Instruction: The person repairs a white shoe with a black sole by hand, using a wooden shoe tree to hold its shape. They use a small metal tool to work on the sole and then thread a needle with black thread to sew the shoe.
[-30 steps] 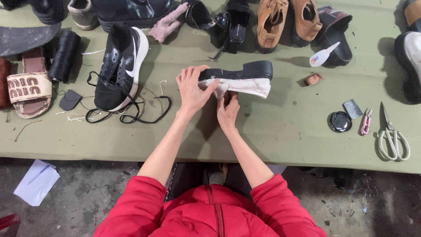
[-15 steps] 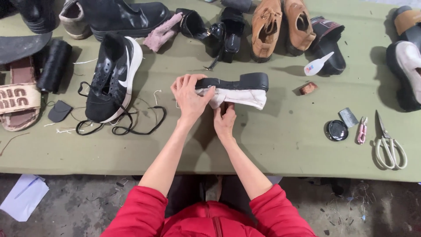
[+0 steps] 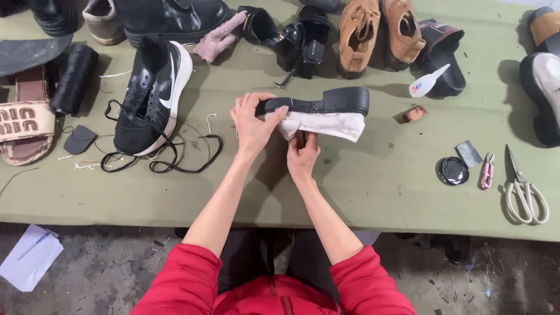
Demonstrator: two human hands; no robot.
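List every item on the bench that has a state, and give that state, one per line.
White shoe with black sole: on its side, sole up, held in both hands.
Left hand: gripping the shoe's toe end.
Right hand: under the shoe, fingers on the upper.
Black sneaker: unlaced, laces trailing on the table.
Scissors: closed, lying flat.
Glue bottle: lying on its side.
Round black tin: lid on.

Bright, even daylight; soft shadows fall just left of the fingers [image 3: 274,114] and beneath them. The picture is sharp there. Far from them, edges bow slightly.
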